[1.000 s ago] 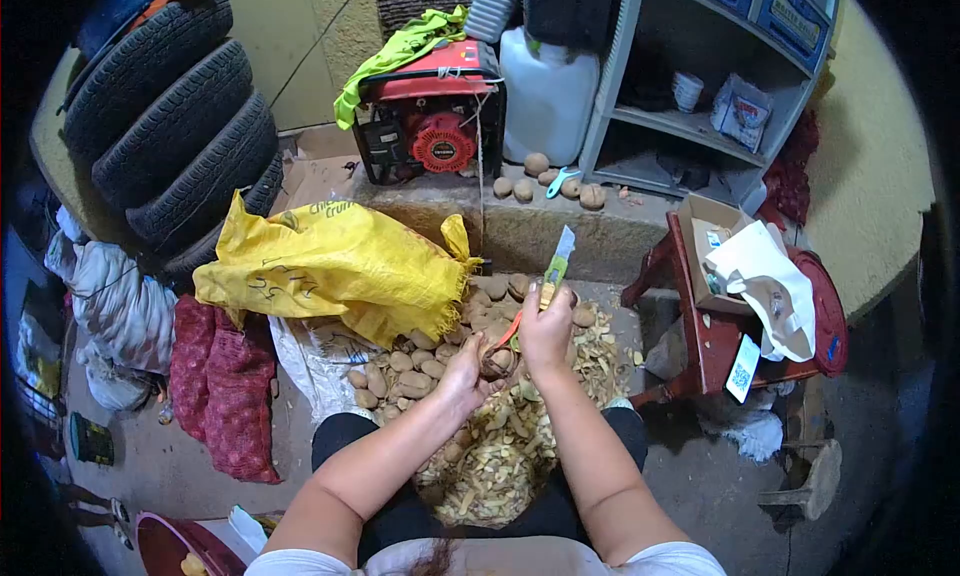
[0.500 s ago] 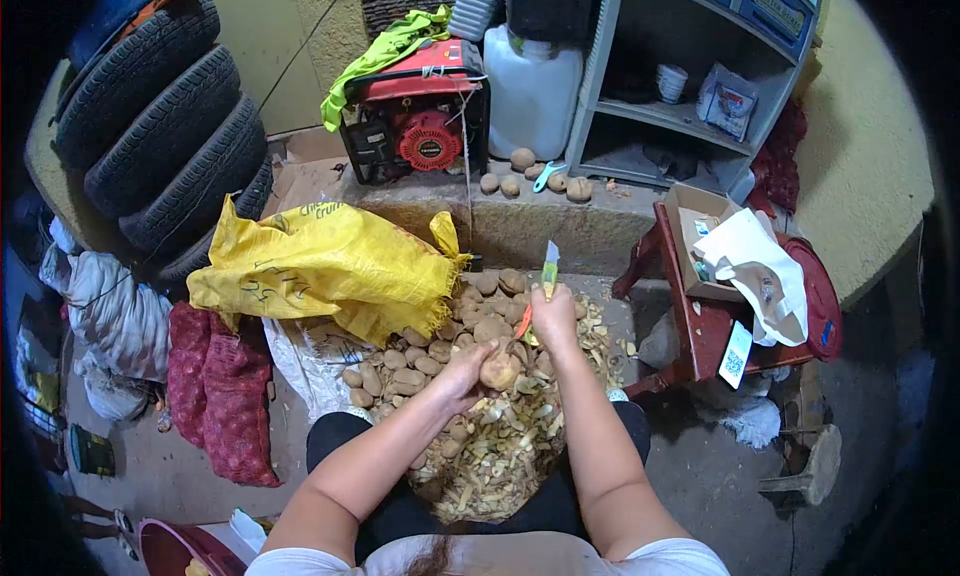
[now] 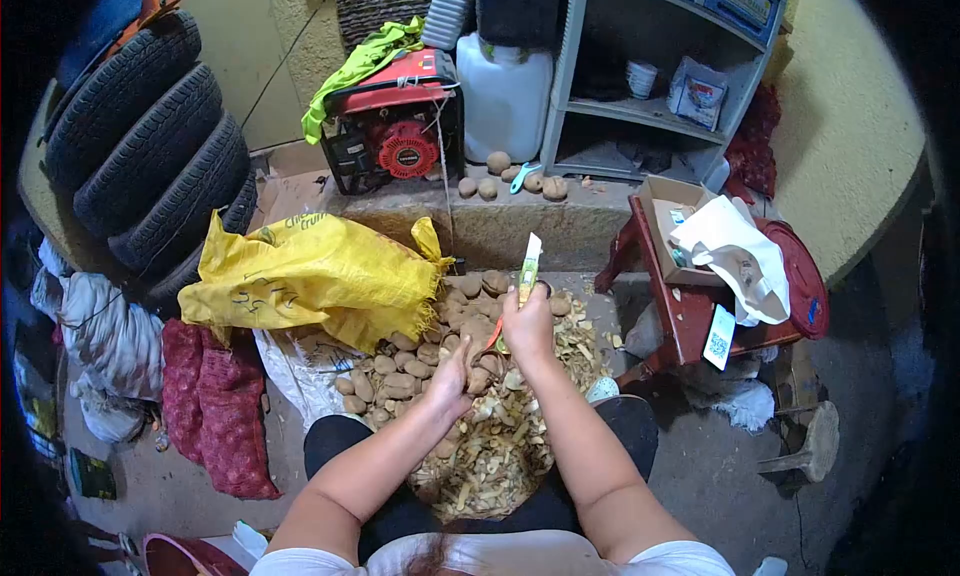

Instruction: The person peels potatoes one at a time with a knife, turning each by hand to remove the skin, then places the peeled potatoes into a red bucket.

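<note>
Showing more knife (image 3: 530, 266), right hand (image 3: 528, 326)

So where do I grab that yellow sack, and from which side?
I'd grip the peaked corner at the right end of the yellow sack, coming from above. It stands up from the rest of the sack, so fingers could probably close on both sides. The frayed edge just below looks a looser hold, right beside the potatoes.

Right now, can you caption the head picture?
Bare left hand holds brown potato; bare right hand grips green-handled knife.
</note>
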A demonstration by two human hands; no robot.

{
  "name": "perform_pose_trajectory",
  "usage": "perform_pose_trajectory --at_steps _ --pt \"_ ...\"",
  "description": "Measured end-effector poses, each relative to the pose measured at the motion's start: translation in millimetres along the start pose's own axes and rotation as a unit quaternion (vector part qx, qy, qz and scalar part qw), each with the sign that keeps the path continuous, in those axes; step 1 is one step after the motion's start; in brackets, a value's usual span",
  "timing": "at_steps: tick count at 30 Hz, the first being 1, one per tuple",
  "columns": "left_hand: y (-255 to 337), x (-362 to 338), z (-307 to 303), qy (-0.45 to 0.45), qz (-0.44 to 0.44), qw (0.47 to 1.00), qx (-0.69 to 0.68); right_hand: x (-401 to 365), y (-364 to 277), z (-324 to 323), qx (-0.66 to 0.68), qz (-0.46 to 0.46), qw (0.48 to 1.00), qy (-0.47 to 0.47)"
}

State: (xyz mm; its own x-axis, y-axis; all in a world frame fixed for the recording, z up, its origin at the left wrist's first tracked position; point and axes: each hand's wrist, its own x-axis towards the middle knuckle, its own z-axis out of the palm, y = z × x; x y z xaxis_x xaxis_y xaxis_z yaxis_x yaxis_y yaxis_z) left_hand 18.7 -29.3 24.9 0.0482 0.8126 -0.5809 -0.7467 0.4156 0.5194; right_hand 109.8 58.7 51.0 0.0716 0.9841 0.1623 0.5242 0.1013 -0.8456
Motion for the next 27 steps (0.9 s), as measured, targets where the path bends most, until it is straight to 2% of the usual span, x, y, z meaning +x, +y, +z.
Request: perform_pose_trajectory --at_steps 2,6,8,11,12,13,15,16,19,22,23,25,27 --pt "-2 -10 2 -0.029 0.022 0.998 0.041 4 8 -3 0.005 -0.002 1.000 -0.007" --pt "-7 -14 1 -0.011 0.030 0.999 0.031 1 -3 -14 0.005 0.011 0.999 -0.035" --pt "1 -28 9 0.004 0.057 0.989 0.139 6 14 -9 0.018 0.009 0.999 -0.041" --pt "2 -27 7 -0.001 0.050 0.983 0.180 9 28 -5 0.020 0.014 0.998 -0.055" --pt "2 -21 2 -0.052 0.087 0.977 0.189 10 29 -5 0.029 0.017 0.998 -0.058" --pt "-1 -18 -2 -0.053 0.087 0.977 0.190 11 31 -6 0.039 0.021 0.997 -0.061" --pt "-3 -20 -5 -0.091 0.088 0.973 0.195 17 33 -14 0.009 0.056 0.998 -0.035" --pt "-4 -17 -7 -0.091 0.087 0.972 0.197 21 34 -19 -0.020 0.092 0.996 -0.011" --pt "-5 -10 -16 -0.058 0.138 0.958 0.245 34 52 -21 0.007 0.098 0.995 0.023" --pt "13 -5 -20 -0.051 -0.022 0.995 0.080 37 55 -23 0.007 0.097 0.994 0.049" --pt "15 -6 -20 -0.051 -0.021 0.995 0.079 37 54 -23 0.025 0.103 0.993 0.051" --pt "20 -12 -14 -0.047 -0.038 0.998 -0.031 34 44 -21 0.036 0.080 0.994 0.070" --pt "16 -5 -19 -0.048 -0.047 0.997 -0.047 27 33 -21 0.068 0.052 0.996 0.033"
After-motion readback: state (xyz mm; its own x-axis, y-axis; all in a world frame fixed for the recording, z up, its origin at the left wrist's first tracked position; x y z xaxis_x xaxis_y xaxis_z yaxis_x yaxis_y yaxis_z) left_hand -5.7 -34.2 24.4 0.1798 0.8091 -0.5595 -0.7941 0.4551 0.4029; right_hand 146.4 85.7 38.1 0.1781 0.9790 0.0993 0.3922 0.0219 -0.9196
